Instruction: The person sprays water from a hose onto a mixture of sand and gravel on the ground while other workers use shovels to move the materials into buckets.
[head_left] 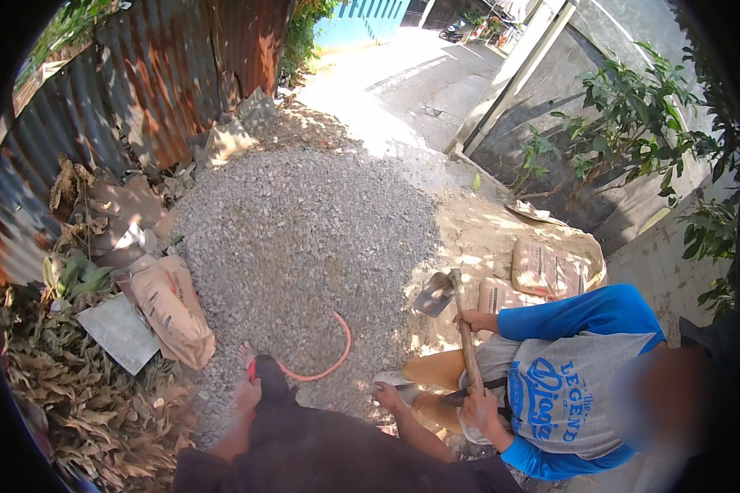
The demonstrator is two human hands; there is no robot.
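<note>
My left hand [247, 395] is low in the view, left of my dark-clothed knee. Its fingers are closed on a small red object [252, 370], whose kind I cannot make out. A curved orange hose [343, 352] lies on the gravel pile [304, 222], just right of that knee. My right hand [389, 399] hangs beside a co-worker's light shoe [393, 378], its fingers loosely apart and nothing visible in them. The co-worker, in a grey shirt with blue sleeves, grips the wooden handle of a hoe [464, 316] with both hands.
Filled cement bags [548, 268] lie behind the co-worker. To the left are a brown paper sack [173, 308], a grey board [121, 333] and dry leaves [99, 403]. A rusty corrugated fence [156, 74] stands far left; a leafy shrub [633, 115] grows by the right wall.
</note>
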